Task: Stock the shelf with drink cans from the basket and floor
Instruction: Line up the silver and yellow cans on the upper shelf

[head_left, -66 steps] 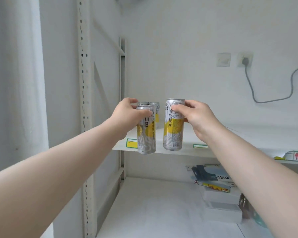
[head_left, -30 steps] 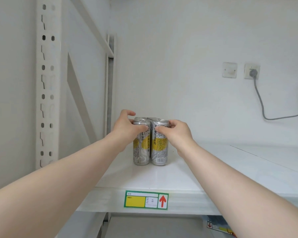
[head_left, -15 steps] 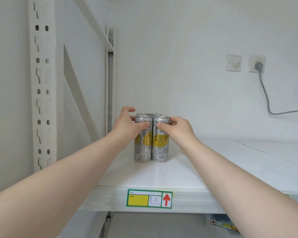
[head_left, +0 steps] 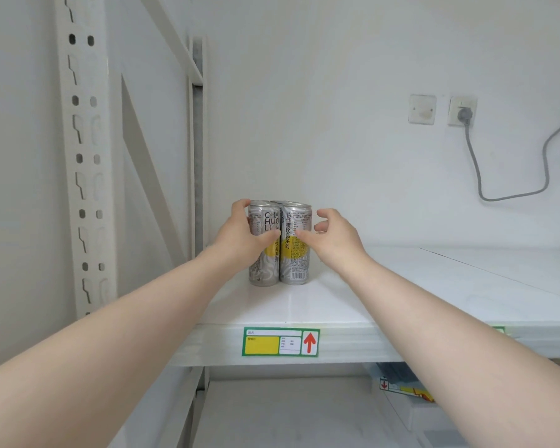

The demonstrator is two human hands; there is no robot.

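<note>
Several tall silver-and-yellow drink cans stand close together on the white shelf, near its left end. My left hand is curled round the front left can, thumb on its front. The front right can stands upright beside it, with more cans partly hidden behind the pair. My right hand hovers just right of the front right can, fingers loosely curled and off the metal, holding nothing.
A green and yellow price label sits on the shelf's front edge. The perforated upright post stands at left. A wall socket with a grey cable is at right. A lower shelf holds boxes.
Both cans came from mid-air onto the shelf beside the rear cans. Since half a second ago my right hand has let go of the front right can and drawn slightly right.
</note>
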